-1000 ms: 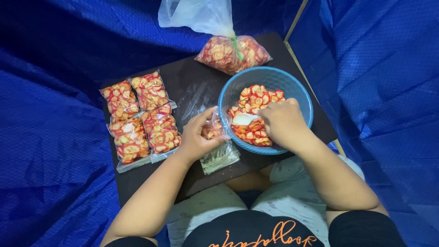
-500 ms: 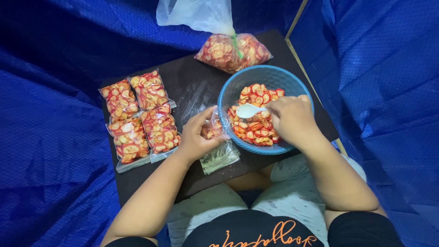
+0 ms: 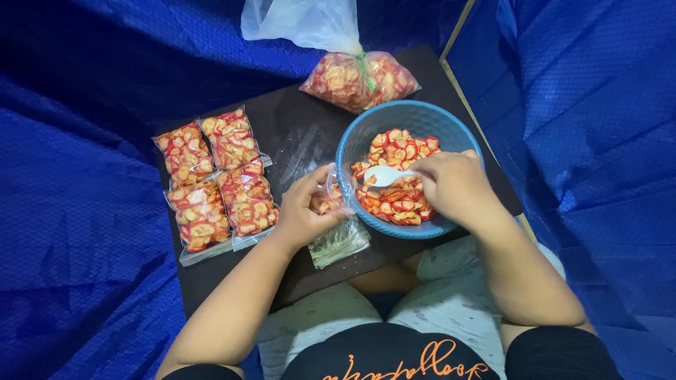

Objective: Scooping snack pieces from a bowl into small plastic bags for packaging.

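Red chips (image 3: 398,197) fill the blue bowl (image 3: 451,123) under the right hand (image 3: 454,186) gripping a white spoon (image 3: 384,174), while the left hand (image 3: 303,211) pinches a small clear bag (image 3: 331,200) beside it.

Four filled clear packets (image 3: 215,177) left; big tied bag (image 3: 358,79) behind; small pouch (image 3: 329,199) centre

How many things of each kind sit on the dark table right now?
Small filled snack packets: 4
Large tied bag of snacks: 1
Blue bowl: 1
White spoon: 1
Small bag being filled: 1
Stack of empty bags: 1
Total: 9
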